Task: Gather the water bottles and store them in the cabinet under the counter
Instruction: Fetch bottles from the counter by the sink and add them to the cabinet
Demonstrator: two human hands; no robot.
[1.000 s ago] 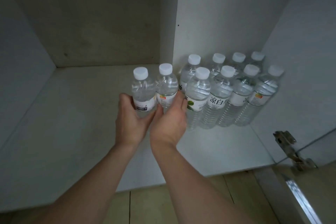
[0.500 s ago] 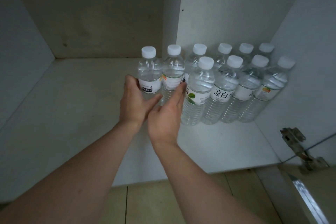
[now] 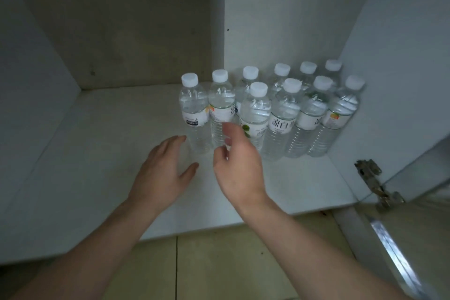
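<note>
Several clear water bottles with white caps stand upright in two rows on the white cabinet floor (image 3: 102, 153), packed against the right wall. The two leftmost, a bottle with a dark label band (image 3: 194, 114) and the one beside it (image 3: 220, 107), stand free. My left hand (image 3: 165, 173) hovers just in front of them, fingers spread, holding nothing. My right hand (image 3: 239, 165) is also drawn back from the bottles, fingers loosely curled and apart, empty, partly covering the lower part of a front-row bottle (image 3: 255, 114).
The cabinet's left half is bare white shelf with a beige back panel (image 3: 117, 22). A metal hinge (image 3: 372, 180) and the open door (image 3: 414, 238) with a metal edge strip are at the lower right. Tiled floor (image 3: 219, 263) lies below the shelf's front edge.
Both hands carried two bottles inward, set them down next to the rows, then let go and pulled back toward me.
</note>
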